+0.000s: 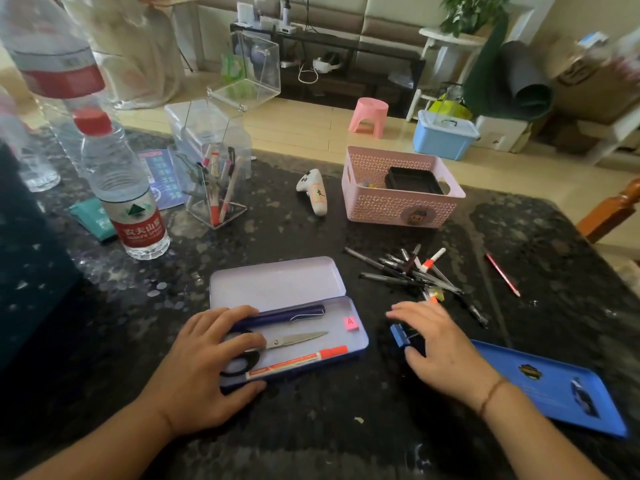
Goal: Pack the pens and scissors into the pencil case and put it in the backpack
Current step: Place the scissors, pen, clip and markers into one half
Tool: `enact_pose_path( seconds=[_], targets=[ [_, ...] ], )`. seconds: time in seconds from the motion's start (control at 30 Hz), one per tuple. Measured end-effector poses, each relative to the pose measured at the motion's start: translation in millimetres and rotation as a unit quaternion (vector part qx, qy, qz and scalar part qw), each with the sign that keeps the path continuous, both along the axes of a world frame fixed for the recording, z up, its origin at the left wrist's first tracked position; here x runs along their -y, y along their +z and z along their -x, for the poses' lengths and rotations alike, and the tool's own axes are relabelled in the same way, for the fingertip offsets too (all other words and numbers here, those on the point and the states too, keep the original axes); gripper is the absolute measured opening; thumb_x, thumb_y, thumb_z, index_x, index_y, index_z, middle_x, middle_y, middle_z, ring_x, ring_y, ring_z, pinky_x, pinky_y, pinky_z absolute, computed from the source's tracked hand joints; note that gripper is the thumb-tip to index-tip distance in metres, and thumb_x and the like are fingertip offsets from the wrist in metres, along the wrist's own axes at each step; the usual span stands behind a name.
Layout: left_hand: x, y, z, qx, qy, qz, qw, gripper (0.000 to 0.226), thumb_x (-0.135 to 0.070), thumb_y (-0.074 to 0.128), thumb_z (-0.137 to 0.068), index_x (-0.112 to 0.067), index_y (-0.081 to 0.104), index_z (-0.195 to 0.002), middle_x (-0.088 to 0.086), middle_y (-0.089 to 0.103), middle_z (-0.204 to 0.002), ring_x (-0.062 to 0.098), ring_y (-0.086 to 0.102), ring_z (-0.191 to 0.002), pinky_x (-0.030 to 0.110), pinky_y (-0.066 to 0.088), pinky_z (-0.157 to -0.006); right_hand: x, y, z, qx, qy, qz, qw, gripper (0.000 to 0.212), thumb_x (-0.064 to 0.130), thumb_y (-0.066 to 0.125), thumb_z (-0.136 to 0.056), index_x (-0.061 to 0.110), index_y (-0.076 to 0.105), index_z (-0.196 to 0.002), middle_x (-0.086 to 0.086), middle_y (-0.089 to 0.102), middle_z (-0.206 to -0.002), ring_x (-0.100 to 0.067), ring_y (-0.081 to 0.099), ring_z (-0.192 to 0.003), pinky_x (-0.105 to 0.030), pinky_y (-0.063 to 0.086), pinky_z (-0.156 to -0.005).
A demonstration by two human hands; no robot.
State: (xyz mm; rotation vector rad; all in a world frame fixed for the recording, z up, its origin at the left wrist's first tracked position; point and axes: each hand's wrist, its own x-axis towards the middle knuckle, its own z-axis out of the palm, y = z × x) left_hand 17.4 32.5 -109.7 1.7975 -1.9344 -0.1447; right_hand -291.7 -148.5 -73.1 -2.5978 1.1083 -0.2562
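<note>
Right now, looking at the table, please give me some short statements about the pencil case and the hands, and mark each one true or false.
1. The pencil case lies open. True.
2. The scissors lie in the pink basket. False: they lie inside the case.
3. The left hand rests on the case. True.
4. The loose pens are all packed. False: they lie on the table, right of the case.
5. The right hand holds a water bottle. False: the bottle stands far left, untouched.

Your pencil case [277, 289] lies open, holding scissors [294, 340], a navy pen [287, 315] and a marker [298, 362]; loose pens [408, 271] lie just right.
</note>
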Motion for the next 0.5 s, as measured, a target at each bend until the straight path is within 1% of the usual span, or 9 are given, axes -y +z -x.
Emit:
enact_pose_path(
  seconds=[0.07, 0.1, 0.17, 0.23, 0.3, 0.33, 0.37, 0.43, 0.5],
  targets=[
    [-0.7, 0.5, 0.1, 0.0, 0.0, -0.004, 1.0, 0.043, -0.06, 0.068, -0.072, -0.04, 0.061, -0.11, -0.005, 0.046, -0.141, 0.02, 0.047, -0.122, 0.044, 0.04, -0.101, 6.5, -1.3, 4.4, -0.057, 0.039, -0.027, 0.997, 0.044, 0.011, 0.064, -0.082, 0.027, 0.06, -0.122, 0.014, 0.052, -0.126, -0.006, 0.041, -0.121, -0.012, 0.022, -0.106],
    [-0.8, 1.0, 0.4, -0.001, 0.001, -0.003, 1.0, 0.044, -0.06, 0.068, -0.072, -0.04, 0.061, -0.111, -0.006, 0.046, -0.141, 0.02, 0.047, -0.122, 0.045, 0.04, -0.1, 8.5, -1.5, 4.7, -0.069, 0.048, -0.025, 0.996, 0.037, 0.013, 0.064, -0.085, 0.026, 0.062, -0.119, 0.014, 0.052, -0.123, -0.006, 0.044, -0.118, -0.014, 0.026, -0.106],
    [-1.1, 1.9, 1.3, -0.004, 0.003, 0.002, 1.0, 0.047, -0.059, 0.069, -0.072, -0.038, 0.059, -0.113, -0.006, 0.047, -0.14, 0.02, 0.048, -0.121, 0.046, 0.042, -0.1, 10.4, 2.5, 1.0, -0.054, 0.026, -0.013, 0.998, 0.024, 0.017, 0.068, -0.084, 0.024, 0.066, -0.107, 0.011, 0.056, -0.11, -0.008, 0.052, -0.103, -0.027, 0.042, -0.098],
    [-1.2, 2.9, 1.9, -0.006, 0.002, 0.005, 1.0, 0.05, -0.059, 0.069, -0.071, -0.036, 0.058, -0.115, -0.006, 0.047, -0.139, 0.02, 0.048, -0.12, 0.047, 0.043, -0.099, 8.6, 14.9, -9.2, 0.053, -0.055, -0.004, 0.997, 0.016, 0.023, 0.077, -0.076, 0.023, 0.069, -0.09, 0.01, 0.064, -0.091, -0.007, 0.059, -0.082, -0.028, 0.05, -0.08],
    [-1.3, 3.4, 1.3, -0.006, 0.003, 0.002, 1.0, 0.051, -0.06, 0.068, -0.072, -0.036, 0.058, -0.115, -0.007, 0.047, -0.14, 0.019, 0.048, -0.121, 0.048, 0.043, -0.099, 2.5, 29.0, -32.1, 0.194, -0.139, -0.04, 0.97, 0.012, 0.025, 0.08, -0.073, 0.022, 0.068, -0.074, 0.007, 0.066, -0.068, -0.007, 0.06, -0.062, -0.02, 0.048, -0.062],
    [-1.4, 3.3, 1.2, -0.006, 0.003, 0.0, 1.0, 0.051, -0.06, 0.068, -0.072, -0.036, 0.058, -0.116, -0.008, 0.046, -0.14, 0.019, 0.048, -0.121, 0.048, 0.043, -0.1, 0.0, 32.5, -46.9, 0.221, -0.155, -0.057, 0.961, 0.014, 0.025, 0.078, -0.075, 0.021, 0.067, -0.069, 0.006, 0.064, -0.061, -0.007, 0.059, -0.057, -0.019, 0.046, -0.057],
    [-1.4, 2.9, 1.1, -0.007, 0.002, -0.002, 1.0, 0.051, -0.06, 0.068, -0.072, -0.037, 0.058, -0.115, -0.008, 0.046, -0.14, 0.018, 0.047, -0.122, 0.048, 0.043, -0.1, -2.3, 33.1, -60.7, 0.206, -0.149, -0.058, 0.965, 0.015, 0.026, 0.075, -0.078, 0.021, 0.065, -0.068, 0.006, 0.062, -0.059, -0.006, 0.058, -0.055, -0.017, 0.043, -0.055],
    [-1.6, 2.1, 1.1, -0.008, 0.004, -0.003, 1.0, 0.051, -0.061, 0.068, -0.072, -0.037, 0.058, -0.115, -0.009, 0.045, -0.141, 0.018, 0.047, -0.122, 0.049, 0.042, -0.1, -6.0, 29.0, -82.7, 0.131, -0.127, -0.046, 0.982, 0.015, 0.029, 0.07, -0.083, 0.022, 0.063, -0.072, 0.009, 0.061, -0.066, -0.004, 0.056, -0.061, -0.014, 0.041, -0.057],
    [-1.5, 2.6, 1.5, -0.008, 0.003, -0.003, 1.0, 0.051, -0.062, 0.067, -0.072, -0.038, 0.057, -0.116, -0.009, 0.045, -0.141, 0.018, 0.046, -0.123, 0.049, 0.042, -0.101, -5.2, 25.1, -91.4, 0.107, -0.141, -0.032, 0.984, 0.01, 0.033, 0.068, -0.085, 0.025, 0.064, -0.079, 0.011, 0.061, -0.072, -0.003, 0.056, -0.068, -0.019, 0.047, -0.063]
  ],
)
